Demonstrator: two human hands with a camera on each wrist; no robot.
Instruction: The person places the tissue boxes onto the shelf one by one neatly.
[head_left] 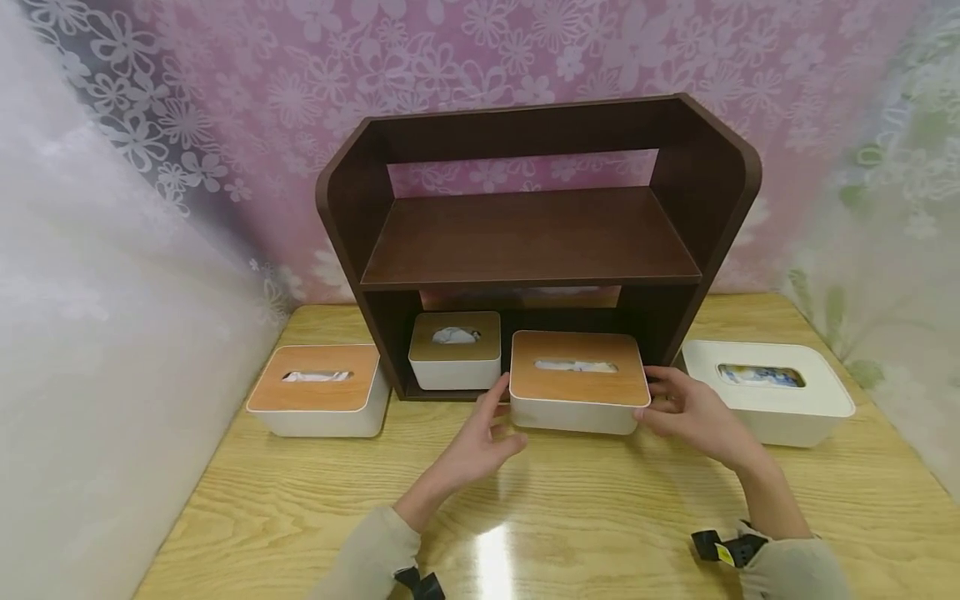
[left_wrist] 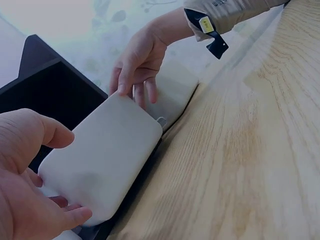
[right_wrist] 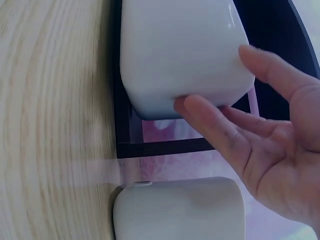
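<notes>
Box and hands at a shelf, head view with 2 wrist views. The middle box (head_left: pixel 577 387) is at the mouth of the lower bay of the shelf (head_left: pixel 525 229), its front standing out past the sill, above the table (head_left: pixel 585 517). It lies just right of the small box (head_left: pixel 457 373); the left box (head_left: pixel 318 396) and the white box (head_left: pixel 780 408) flank the shelf. Whether its base rests on the sill cannot be told.

Handling, as judged: the step appears to be guiding the middle box between 2 hands at the bay. Good practice is to bear evenly on both ends, keep the base level over the sill, and hold the white body rather than the wooden lid, which may be loose. The gap to the small box is narrow, so the fingers there need care against wedging; the shelf's right upright also calls for a straight path.

Pose: the left hand (head_left: pixel 474 450) reaches in from the front, its fingers spread wide, 1 fingertip at or touching the box's left end, another digit pointing free before its front. The right hand (head_left: pixel 693 417) comes in at the opposite end, wrist bent inward, thumb and fingers closed narrowly in a pinch on the front right corner.
</notes>
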